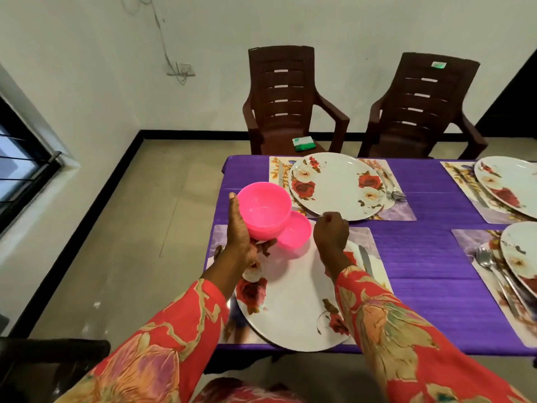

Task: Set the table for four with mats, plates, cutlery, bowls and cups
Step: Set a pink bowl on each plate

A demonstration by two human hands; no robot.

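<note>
Now left hand [241, 239] cups stacked pink bowls [264, 210]; right hand [331, 231] curled, empty.

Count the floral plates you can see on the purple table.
4: one nearest the camera, one at the far setting by the chairs, one at the far right edge, one at the near right edge. The last two are cropped.

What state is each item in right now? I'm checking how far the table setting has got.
left hand: holds the stacked pink bowls aloft
single pink bowl: set on the near plate, upright
right hand: curled, empty, beside that bowl
far plate: on its mat, no bowl
knife: flat, right of the near plate
two chairs: empty of people
</note>
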